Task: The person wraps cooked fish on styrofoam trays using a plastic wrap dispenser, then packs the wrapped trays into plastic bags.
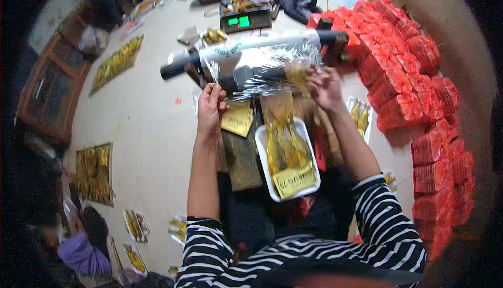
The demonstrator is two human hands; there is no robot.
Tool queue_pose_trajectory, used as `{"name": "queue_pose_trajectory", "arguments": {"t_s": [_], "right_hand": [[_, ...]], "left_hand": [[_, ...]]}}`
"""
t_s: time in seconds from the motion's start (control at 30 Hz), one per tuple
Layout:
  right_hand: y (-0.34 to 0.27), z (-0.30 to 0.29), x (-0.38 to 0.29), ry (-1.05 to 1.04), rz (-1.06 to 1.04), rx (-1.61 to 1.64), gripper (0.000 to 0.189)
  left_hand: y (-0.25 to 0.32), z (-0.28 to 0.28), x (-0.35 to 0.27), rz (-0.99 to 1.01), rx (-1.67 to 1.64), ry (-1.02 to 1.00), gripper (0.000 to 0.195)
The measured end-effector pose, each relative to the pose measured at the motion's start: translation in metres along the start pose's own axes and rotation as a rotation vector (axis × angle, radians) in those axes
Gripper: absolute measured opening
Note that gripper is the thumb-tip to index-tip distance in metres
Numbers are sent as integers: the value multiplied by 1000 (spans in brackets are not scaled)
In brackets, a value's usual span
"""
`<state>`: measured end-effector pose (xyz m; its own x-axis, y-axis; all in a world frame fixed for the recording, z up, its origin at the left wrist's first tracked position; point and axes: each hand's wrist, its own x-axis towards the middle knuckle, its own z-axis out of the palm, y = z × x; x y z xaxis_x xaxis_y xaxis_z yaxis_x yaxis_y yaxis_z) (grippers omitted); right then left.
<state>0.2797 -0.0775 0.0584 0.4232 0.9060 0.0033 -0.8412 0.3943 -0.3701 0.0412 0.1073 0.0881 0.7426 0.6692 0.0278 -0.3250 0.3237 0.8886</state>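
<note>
A sheet of clear plastic film (261, 81) stretches from a large roll (259, 48) in front of me. Its left corner is pinched in my left hand (212, 101), and my right hand (325, 85) grips the right side, slightly blurred. Below the film, a white foam tray (261, 146) rests on a wooden board, tilted a little. Several yellowish dried or smoked fish (289, 146) lie in it, with a yellow printed label (295, 181) over their near end. More yellow labels (237, 119) lie just below my left hand.
Red plastic-wrapped packs (393, 72) are piled along the right. A digital scale (245, 22) stands beyond the roll. Racks of fish (94, 174) and filled trays (135, 225) lie on the left of the white surface (149, 130). A person in a purple sleeve (84, 252) is at lower left.
</note>
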Motion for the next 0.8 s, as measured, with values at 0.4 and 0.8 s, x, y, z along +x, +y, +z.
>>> {"name": "queue_pose_trajectory", "arguments": {"t_s": [0.4, 0.8], "right_hand": [[58, -12, -275, 184, 296, -1206, 37], [126, -23, -261, 480, 17, -81, 38]], "left_hand": [[-80, 8, -274, -322, 46, 544, 15], [-115, 52, -262, -299, 71, 247, 21]]}}
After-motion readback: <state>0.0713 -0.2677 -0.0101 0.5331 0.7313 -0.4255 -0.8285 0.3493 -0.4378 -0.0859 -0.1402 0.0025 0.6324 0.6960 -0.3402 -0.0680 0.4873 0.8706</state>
